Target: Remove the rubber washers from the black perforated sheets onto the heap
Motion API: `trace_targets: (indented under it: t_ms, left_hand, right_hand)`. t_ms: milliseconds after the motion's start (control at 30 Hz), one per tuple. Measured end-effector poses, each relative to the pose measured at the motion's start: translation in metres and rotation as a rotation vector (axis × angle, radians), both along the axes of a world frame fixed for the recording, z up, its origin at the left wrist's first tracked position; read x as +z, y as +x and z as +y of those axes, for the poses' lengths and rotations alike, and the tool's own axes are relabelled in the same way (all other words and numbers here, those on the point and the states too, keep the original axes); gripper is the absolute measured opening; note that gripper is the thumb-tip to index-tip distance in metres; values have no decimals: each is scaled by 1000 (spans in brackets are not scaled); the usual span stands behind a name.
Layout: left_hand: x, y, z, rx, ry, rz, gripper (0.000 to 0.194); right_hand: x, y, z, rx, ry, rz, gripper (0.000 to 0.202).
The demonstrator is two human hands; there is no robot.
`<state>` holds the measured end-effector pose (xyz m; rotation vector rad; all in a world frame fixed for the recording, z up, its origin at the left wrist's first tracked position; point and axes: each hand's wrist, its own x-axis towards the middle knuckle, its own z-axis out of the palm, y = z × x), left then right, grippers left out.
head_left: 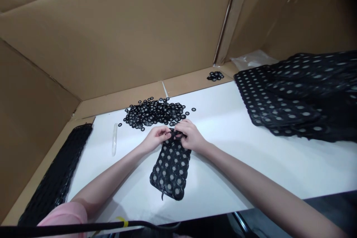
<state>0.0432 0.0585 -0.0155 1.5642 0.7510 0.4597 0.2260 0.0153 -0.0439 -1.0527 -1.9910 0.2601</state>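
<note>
"What's on your white table?"
"Big dotted sheet at right; small dotted piece before me, nearer than the ring pile."
"Hands?"
"Close together: my left hand and right hand pinch its far end."

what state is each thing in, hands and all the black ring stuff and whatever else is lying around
left hand: fingers pinched at the top edge of the small ringed piece
right hand: fingers curled over that same edge
small ringed piece: partly joined, lying flat
ring pile: loose, heaped
small ring cluster: loose, bunched
large ringed sheet: joined, spread with folds
dark bundle: laid lengthwise
white strip: lying untouched
</note>
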Motion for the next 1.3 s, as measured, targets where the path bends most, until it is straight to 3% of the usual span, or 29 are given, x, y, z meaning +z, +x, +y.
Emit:
trace_targets:
  t_ms: [200,300,533,633,767,1033,1300]
  left_hand:
    - [5,-1,-1,-105,-187,-42,48]
    - [5,-5,-1,-68,-221,-70,43]
    - [-4,-8,0,65,-53,-87,34]
    - [-6,-9,2,86,-65,-54,32]
    - [-5,-10,5,51,-94,-22,34]
    - [0,-11,9,-139,-12,87,27]
    - [3,-12,8,-164,0,120,20]
  right_hand:
    - [-3,0,2,-12,-24,14,20]
    - [-3,1,2,-2,-44,39,17]
    - [-1,5,4,-35,-177,98,11]
    - [0,6,2,-31,-191,76,17]
    - [1,3,2,-38,-186,20,31]
    - [1,-1,2,14,-111,-100,20]
    - [1,-4,-2,21,-69,-111,26]
